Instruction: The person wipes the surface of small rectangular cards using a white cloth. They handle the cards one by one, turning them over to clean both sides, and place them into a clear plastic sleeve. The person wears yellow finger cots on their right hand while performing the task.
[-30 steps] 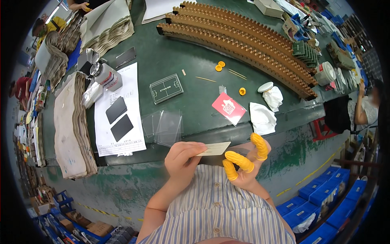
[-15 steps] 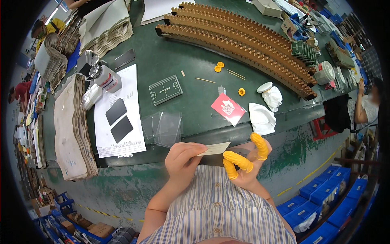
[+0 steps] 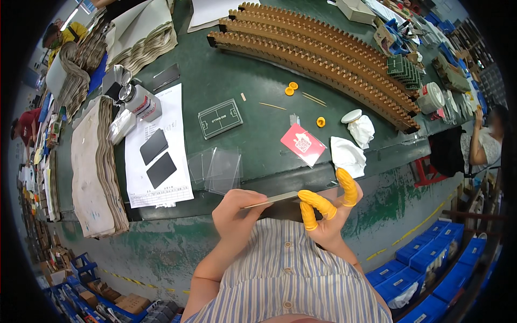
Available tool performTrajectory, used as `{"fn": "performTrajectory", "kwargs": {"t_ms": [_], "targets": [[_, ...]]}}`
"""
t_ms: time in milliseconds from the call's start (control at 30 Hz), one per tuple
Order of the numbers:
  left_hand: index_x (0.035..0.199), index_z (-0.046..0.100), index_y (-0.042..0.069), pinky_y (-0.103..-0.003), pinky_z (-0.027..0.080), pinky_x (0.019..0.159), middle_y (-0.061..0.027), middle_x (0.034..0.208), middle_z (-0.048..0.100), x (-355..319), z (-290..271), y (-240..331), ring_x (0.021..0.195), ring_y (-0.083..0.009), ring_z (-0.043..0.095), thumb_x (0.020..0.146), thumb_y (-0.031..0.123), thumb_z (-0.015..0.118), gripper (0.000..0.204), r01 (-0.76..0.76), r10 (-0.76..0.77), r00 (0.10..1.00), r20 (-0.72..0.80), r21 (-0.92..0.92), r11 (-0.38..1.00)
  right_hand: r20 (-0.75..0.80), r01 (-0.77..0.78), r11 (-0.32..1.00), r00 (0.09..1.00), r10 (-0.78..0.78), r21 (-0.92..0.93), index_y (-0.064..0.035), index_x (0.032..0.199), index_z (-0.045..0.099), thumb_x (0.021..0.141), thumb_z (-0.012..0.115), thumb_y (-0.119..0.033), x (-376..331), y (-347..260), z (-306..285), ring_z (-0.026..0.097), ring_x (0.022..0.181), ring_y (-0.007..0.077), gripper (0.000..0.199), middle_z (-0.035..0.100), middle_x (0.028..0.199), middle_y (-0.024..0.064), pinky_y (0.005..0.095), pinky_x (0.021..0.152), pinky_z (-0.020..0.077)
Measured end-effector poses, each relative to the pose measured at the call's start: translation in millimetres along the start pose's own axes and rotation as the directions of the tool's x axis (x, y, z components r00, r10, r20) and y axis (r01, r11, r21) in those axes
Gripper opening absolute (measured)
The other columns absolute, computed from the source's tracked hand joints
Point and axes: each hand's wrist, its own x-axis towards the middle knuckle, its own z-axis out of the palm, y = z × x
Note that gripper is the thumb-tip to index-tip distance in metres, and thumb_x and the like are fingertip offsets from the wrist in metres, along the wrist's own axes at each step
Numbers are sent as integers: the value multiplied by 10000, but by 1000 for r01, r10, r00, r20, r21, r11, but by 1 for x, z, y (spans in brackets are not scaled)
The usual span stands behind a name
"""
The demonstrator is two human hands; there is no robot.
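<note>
My left hand [image 3: 237, 212] pinches a thin, pale flat plate [image 3: 277, 198] between thumb and fingers, tilted so it shows almost edge-on. Yellow finger cots cover three fingertips of my right hand [image 3: 329, 218]. Its fingers are apart, one raised, and another reaches the plate's right end; whether it presses there I cannot tell. Beyond my hands, clear plastic sheets [image 3: 225, 171] lie near the table edge. A dark green plate with a white pitch pattern [image 3: 219, 119] rests farther back. A red card [image 3: 302, 144] and a crumpled white cloth [image 3: 347, 156] lie to the right.
Long notched wooden racks [image 3: 312, 59] span the back of the green table, with green plates [image 3: 404, 72] at their right end. Left are a printed paper sheet [image 3: 177, 134] bearing black cards [image 3: 161, 171], a metal-topped bottle [image 3: 144, 103] and stacked sheets [image 3: 94, 172]. Toothpicks [image 3: 272, 106] lie mid-table.
The plate has turned from showing its pale face to nearly edge-on. My left hand has shifted slightly left, and my right hand's raised finger has moved a little up and right.
</note>
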Motion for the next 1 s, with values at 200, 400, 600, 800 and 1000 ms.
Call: {"fn": "performTrajectory", "kwargs": {"t_ms": [200,400,600,800,1000], "targets": [[805,656,2,-267,485,681,-93,806,659,0,-1,1,763,-187,633,661,-132,708,204,-31,31,999,8,7,999,14,21,1000,1000,-21,-1,-208,965,740,739,729,-182,-1,-1,-1,301,1129,294,228,371,1322,108,369,934,308],[801,655,7,-266,482,686,-91,810,661,-1,-1,-1,770,-183,629,666,-136,702,202,-5,5,1000,-23,-14,1000,-22,-101,982,994,106,158,-160,988,729,732,738,-194,-3,0,2,292,1153,287,258,367,1329,116,378,966,293],[807,653,9,-267,483,686,-89,817,660,-2,-2,-4,779,-181,624,669,-136,702,206,32,-33,999,-28,-34,999,3,-18,995,1000,17,103,-181,999,730,738,735,-208,-1,2,2,292,1149,281,262,367,1330,108,379,977,274],[806,645,8,-269,485,681,-92,813,658,-1,-3,-5,761,-185,625,667,-132,706,207,-43,43,999,-19,15,999,61,33,999,998,-33,-10,-233,980,737,723,736,-205,2,-2,2,307,1134,289,259,395,1318,110,381,960,274],[809,644,9,-267,485,667,-93,812,658,1,-5,-1,752,-183,619,663,-127,710,211,-98,97,995,22,61,993,54,66,997,996,-64,-36,-183,942,739,706,731,-175,1,0,5,298,1181,310,236,373,1332,164,399,983,274]]}}
